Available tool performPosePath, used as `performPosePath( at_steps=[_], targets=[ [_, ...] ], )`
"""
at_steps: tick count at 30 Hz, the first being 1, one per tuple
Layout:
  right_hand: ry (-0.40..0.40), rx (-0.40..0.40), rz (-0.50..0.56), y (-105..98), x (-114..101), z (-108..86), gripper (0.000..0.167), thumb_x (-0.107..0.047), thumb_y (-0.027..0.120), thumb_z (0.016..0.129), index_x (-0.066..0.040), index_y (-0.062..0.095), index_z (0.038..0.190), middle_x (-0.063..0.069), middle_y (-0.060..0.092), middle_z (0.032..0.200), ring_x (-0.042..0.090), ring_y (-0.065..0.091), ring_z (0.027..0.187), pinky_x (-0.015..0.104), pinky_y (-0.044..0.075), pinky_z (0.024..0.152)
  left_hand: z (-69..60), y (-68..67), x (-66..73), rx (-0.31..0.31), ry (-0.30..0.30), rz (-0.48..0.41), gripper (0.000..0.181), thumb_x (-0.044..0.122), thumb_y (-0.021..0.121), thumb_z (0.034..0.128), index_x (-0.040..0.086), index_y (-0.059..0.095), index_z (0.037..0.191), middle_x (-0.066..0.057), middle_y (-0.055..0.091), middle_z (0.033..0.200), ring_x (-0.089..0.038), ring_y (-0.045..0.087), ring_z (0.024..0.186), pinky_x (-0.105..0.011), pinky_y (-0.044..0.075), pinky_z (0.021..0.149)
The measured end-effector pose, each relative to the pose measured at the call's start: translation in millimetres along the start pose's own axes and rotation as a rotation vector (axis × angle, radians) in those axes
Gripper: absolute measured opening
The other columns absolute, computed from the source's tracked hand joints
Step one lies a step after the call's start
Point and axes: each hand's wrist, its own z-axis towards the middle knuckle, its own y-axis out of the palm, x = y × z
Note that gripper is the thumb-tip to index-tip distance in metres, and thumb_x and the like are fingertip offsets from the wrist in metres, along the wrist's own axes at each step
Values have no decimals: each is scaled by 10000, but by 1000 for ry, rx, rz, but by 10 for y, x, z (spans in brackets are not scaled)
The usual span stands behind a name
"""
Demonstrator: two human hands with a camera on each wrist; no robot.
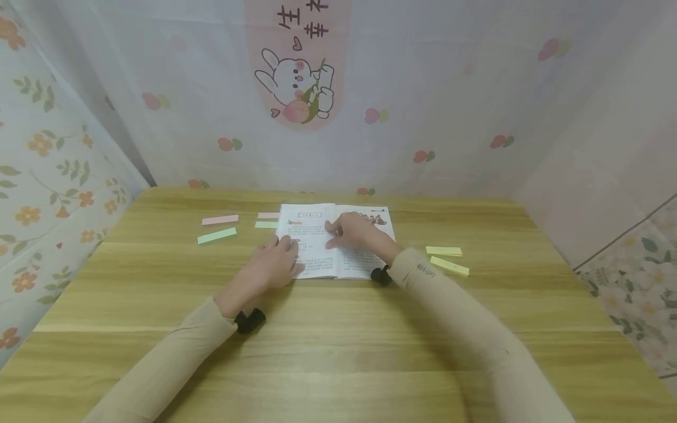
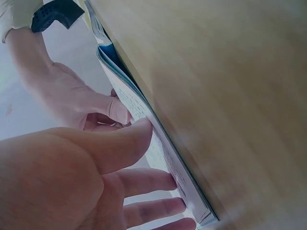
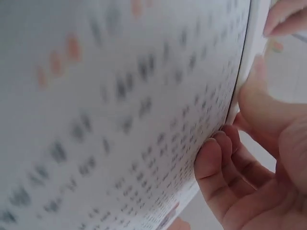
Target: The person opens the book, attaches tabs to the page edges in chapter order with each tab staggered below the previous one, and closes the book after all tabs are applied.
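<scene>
An open book (image 1: 312, 261) with printed text lies on the wooden table, its right page carrying a picture near the top. My left hand (image 1: 275, 261) rests at the left page's outer edge; in the left wrist view, the thumb and fingers (image 2: 153, 211) touch the page. Near the centre fold is my right hand (image 1: 351, 230), thumb and fingertips apart. In the right wrist view, its fingers (image 3: 208, 155) touch the page, while the thumb lies along the fold. The right palm hides part of the right page.
Left of the book lie a pink paper strip (image 1: 220, 220) and a green strip (image 1: 217, 236). Another pink strip (image 1: 268, 215) and green strip (image 1: 266, 224) meet the book's left edge. Two yellow strips (image 1: 444, 251) lie to the right. A printed curtain (image 1: 412, 88) hangs behind the table (image 1: 338, 352).
</scene>
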Motion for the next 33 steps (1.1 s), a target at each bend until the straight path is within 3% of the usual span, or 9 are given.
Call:
performPosePath(
  at_steps=[8,15,22,24,28,30,33],
  targets=[
    [-1,-44,16,48,-40,-57,721,-357,815,842,-43,537,1428,-41,371,555,80,299,524,222,321,562,-20,12,1,-5,-6,-16,614,335,480,1069,-77,362,1507,-263,382,1513,-431,389,1331,-597,401,1058],
    [-25,-4,35,97,-111,-161,528,-303,797,868,17,679,1270,-38,303,551,95,268,529,231,309,575,-6,21,-19,9,6,-15,609,328,481,1068,-80,365,1504,-268,375,1515,-443,381,1337,-610,399,1055],
    [-24,-40,37,133,-157,-234,820,-310,831,833,51,457,1467,-17,385,604,101,319,543,223,326,550,-12,18,-22,-10,1,-10,619,335,475,1069,-75,349,1514,-258,375,1513,-436,377,1337,-615,391,1057],
    [-31,-22,12,155,-175,-253,726,-310,827,836,72,550,1388,1,424,652,114,357,584,227,343,582,-16,17,-20,-14,2,-5,624,343,472,1070,-73,344,1518,-257,374,1515,-437,373,1342,-615,392,1057],
    [-27,11,-34,188,-204,-293,460,-318,825,836,45,690,1084,46,501,768,153,419,678,252,377,637,-13,16,-18,-12,3,3,632,355,473,1068,-69,345,1520,-257,372,1518,-440,369,1355,-614,396,1055],
    [-29,4,-59,188,-217,-314,480,-327,829,832,49,691,1096,63,532,828,164,436,708,261,393,651,-9,18,-20,-8,2,9,634,358,476,1067,-67,347,1520,-254,381,1511,-435,379,1345,-609,405,1049],
    [-31,-19,-86,176,-233,-346,617,-340,835,826,81,650,1237,85,557,897,169,445,728,266,407,665,-2,24,-23,-6,3,12,631,360,479,1067,-61,351,1519,-245,399,1494,-422,400,1314,-603,417,1038]
  ],
)
